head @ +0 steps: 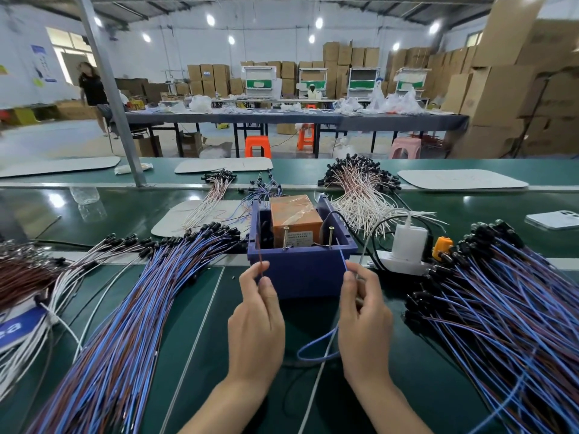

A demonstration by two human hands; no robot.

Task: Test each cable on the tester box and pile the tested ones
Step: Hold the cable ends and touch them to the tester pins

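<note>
- Pinching, with the left hand, the brown lead of one cable, and with the right hand its blue lead, keeping the two ends apart.
- Raising both tips toward the twin screws standing in the blue tester box, apparently one lead per contact.
- Flanking the box with fanned piles, left pile and right pile, within easy reach; not showing which is tested.

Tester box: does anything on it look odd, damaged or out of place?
Yes, it looks improvised. Two bare screws stand upright at the front of the blue tester box, and the orange block inside is wrapped in wrinkled clear tape. Nothing looks spilled or broken.
</note>
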